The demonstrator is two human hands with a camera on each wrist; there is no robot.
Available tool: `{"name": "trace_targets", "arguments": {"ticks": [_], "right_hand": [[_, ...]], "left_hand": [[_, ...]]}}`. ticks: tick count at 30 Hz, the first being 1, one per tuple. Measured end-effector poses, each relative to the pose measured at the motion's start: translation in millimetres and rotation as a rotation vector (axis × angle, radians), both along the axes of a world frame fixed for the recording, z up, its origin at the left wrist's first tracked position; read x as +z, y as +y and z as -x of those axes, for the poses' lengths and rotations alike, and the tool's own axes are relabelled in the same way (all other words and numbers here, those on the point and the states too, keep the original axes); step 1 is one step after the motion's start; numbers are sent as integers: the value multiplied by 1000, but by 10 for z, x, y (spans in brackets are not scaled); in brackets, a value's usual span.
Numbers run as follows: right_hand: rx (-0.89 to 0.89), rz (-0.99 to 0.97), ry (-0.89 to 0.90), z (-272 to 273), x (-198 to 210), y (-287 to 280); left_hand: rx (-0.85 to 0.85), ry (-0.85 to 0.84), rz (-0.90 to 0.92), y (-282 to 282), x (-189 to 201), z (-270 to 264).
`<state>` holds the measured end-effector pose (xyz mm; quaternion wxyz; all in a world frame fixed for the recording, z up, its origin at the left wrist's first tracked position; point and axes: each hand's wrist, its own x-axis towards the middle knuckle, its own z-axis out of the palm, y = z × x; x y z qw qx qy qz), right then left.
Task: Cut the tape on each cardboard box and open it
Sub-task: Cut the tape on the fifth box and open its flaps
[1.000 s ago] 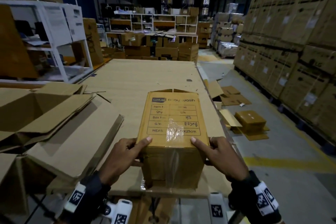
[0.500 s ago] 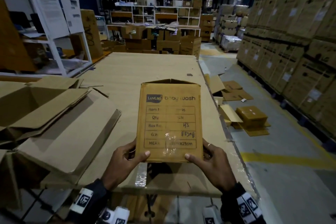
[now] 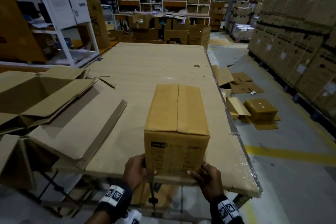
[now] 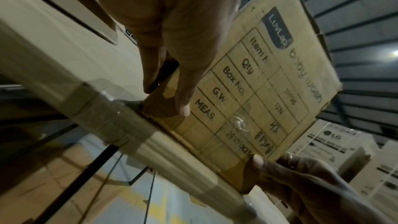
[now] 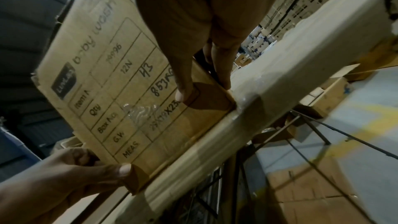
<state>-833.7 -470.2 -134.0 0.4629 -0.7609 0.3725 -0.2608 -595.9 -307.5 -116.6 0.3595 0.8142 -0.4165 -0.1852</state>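
At the near edge of the bench [image 3: 181, 63], the cardboard box [image 3: 177, 114] stood with its long axis running away from us, our left hand [image 3: 135, 171] and right hand [image 3: 209, 178] gripping its near bottom corners, equally close.

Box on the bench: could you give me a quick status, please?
Left hand and right hand grip the box at its near bottom corners. Box on table, top seam closed. Nothing in the way.
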Motion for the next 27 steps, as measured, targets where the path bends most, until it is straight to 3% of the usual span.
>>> {"name": "trace_targets", "arguments": {"ticks": [3, 6, 9, 11, 13, 16, 19, 22, 27], "right_hand": [[32, 28, 4, -8, -14, -38], [45, -74, -35, 5, 75, -45], [-87, -148, -133, -23, 382, 23], [-220, -39, -204, -44, 715, 114], [-293, 239, -259, -56, 1077, 236], [-241, 595, -362, -145, 1409, 355], [-72, 777, -349, -353, 1526, 433], [9, 894, -209, -550, 1458, 485], [-21, 889, -59, -603, 1449, 534]], "left_hand": [[-5, 28, -17, -13, -42, -11], [-18, 39, -60, 17, 30, -39], [43, 63, -87, 134, 176, -83], [125, -46, -74, 219, 388, -144], [145, -231, 71, 278, 662, -207], [-18, -444, 382, 237, 1144, -303], [-284, -541, 477, 27, 1471, -381], [-426, -518, 437, -186, 1431, -484], [-530, -477, 476, -359, 1213, -679]]}}
